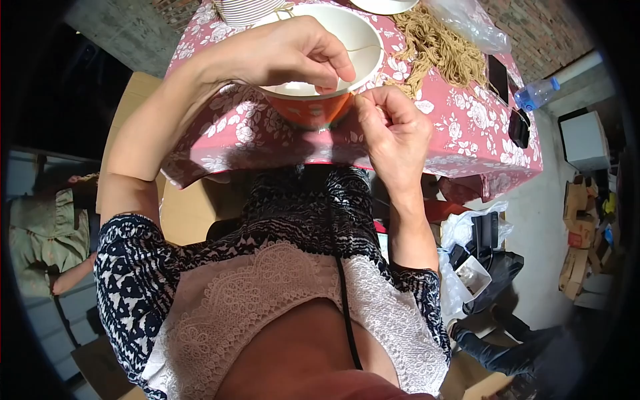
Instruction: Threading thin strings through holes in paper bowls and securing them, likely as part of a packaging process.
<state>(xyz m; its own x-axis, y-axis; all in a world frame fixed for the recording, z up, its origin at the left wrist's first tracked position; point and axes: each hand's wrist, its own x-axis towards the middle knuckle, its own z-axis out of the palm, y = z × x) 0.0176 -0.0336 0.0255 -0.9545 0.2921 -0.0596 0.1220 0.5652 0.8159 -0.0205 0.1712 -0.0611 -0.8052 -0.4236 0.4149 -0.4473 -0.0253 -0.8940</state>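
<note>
A large bowl [369, 41], white inside and orange outside, stands near the table's front edge. My left hand [310, 57] reaches over it from the left, wrist bent, fingertips pinched above the near rim. A thin tan strand [363, 49] crosses the bowl behind those fingers; whether they grip it is hidden. Just right of the near rim, my right hand [397, 127] is closed, thumb against forefinger; what it pinches is too small to make out. Beyond it lies a loose heap of tan twine [443, 50], part of it trailing toward the bowl.
Floral-clothed table [467, 143] holds a stack of striped dishes [247, 10], a white plate [385, 5], a clear plastic bag [473, 27] and a phone [497, 78]. A bottle [537, 94] is at its right edge. Other people show at left [50, 233] and lower right [493, 350].
</note>
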